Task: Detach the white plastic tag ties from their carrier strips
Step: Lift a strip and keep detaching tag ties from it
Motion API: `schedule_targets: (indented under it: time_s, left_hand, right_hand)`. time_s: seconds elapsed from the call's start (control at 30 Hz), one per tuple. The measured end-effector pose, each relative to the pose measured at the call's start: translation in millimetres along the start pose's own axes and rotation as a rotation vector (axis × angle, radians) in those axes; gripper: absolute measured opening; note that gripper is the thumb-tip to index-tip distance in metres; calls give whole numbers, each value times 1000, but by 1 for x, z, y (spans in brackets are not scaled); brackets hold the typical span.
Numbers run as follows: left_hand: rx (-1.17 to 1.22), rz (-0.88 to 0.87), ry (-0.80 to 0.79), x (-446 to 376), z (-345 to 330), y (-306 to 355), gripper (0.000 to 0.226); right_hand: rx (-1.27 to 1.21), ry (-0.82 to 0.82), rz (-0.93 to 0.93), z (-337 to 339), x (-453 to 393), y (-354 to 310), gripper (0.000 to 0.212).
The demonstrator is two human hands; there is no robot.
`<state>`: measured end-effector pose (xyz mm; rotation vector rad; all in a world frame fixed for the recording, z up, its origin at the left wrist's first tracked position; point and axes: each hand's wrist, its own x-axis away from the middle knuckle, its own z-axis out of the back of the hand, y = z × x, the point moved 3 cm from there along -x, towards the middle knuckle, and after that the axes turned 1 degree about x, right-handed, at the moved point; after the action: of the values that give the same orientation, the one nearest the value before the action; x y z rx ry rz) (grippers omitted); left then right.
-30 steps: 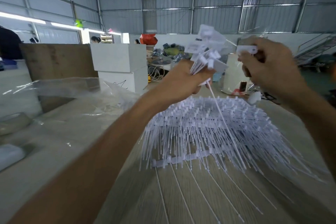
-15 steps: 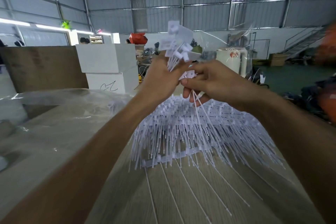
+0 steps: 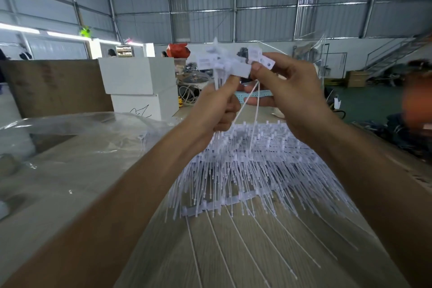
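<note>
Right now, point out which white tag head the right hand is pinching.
The rightmost tag head, pinched by the right hand; the other tag heads fan out above the left hand, which grips their tails.

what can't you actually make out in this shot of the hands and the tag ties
Head view:
- Print on the white plastic tag ties bunched in the left hand: too small.
- Tie head pinched by the right hand: partly covered by its fingers.
- Orange shape at the right edge: blurred, cut off.
- Carrier strip count: lost in overlapping ties.
</note>
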<state>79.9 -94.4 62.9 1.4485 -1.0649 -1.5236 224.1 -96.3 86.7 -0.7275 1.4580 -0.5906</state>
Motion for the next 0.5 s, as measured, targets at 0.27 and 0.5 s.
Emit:
schedule_targets:
  time_s: [0.27,0.5]
  left_hand:
    - [-254,-12,-80,6,-13,-2,61]
    - [14,182,-190,13,-25,-9,44]
  right_hand:
    - [-167,170,-66,-8,6,13,18]
    - [-131,180,-118,-7,6,28,24]
